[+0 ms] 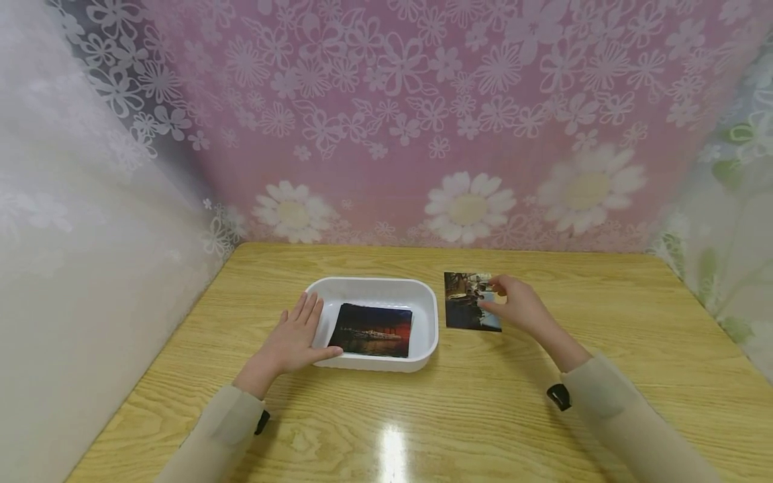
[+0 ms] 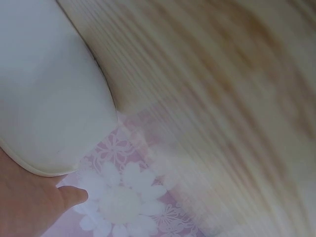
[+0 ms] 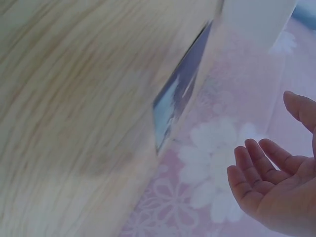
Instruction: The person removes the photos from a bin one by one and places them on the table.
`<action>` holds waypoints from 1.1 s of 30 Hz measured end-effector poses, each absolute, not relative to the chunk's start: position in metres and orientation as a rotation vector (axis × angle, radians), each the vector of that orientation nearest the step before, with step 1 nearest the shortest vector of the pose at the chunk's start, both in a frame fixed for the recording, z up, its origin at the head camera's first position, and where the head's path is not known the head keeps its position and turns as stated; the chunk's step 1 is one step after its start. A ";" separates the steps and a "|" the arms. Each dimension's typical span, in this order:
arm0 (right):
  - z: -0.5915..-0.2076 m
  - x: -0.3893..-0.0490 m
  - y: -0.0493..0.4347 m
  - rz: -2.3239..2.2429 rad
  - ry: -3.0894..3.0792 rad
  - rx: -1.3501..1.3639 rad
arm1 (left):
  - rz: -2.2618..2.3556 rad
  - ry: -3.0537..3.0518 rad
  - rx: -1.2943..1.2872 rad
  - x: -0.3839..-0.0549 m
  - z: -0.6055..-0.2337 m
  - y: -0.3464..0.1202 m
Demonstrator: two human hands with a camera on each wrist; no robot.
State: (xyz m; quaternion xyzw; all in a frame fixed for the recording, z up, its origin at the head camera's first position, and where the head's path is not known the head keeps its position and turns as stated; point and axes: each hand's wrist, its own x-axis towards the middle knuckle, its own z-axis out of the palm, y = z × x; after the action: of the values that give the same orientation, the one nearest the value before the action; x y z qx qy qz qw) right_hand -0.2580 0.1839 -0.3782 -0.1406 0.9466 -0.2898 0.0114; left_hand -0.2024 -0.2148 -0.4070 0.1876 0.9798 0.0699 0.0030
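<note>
A white plastic basin [image 1: 425, 305] stands on the table, and a stack of glossy picture cards [image 1: 374, 332] lies inside, its top one dark with a red glow. My left hand [image 1: 292, 339] rests on the basin's left rim with its fingers straight and the thumb spread along the front edge. In the left wrist view, part of that hand [image 2: 34, 197] shows against the basin's side. Right of the basin, another picture card [image 1: 465, 305] lies flat on the table. Above its right side hovers my right hand [image 1: 519, 305], fingers relaxed; the right wrist view shows it apart from the card [image 3: 177, 91], holding nothing.
The wood-grain table [image 1: 338, 429] reaches back to a pink flowered wall covering [image 1: 374, 147]. A pale covering [image 1: 102, 268] borders the table on the left, and a flowered one [image 1: 725, 268] on the right.
</note>
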 end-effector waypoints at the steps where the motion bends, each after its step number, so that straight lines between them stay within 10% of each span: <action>1: -0.377 -0.257 0.183 -0.915 2.952 -0.449 | 0.222 3.073 0.591 -0.202 -0.407 -0.215; 33: -0.357 -0.243 0.094 -1.096 2.863 -0.739 | 0.261 3.081 0.616 -0.200 -0.406 -0.214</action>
State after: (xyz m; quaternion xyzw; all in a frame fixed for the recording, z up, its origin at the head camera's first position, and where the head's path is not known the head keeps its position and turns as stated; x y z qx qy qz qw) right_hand -0.2428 0.0939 -0.3566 -0.2345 0.9078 -0.3476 -0.0059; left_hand -0.2002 -0.2145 -0.4063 0.1952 0.9772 0.0829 -0.0054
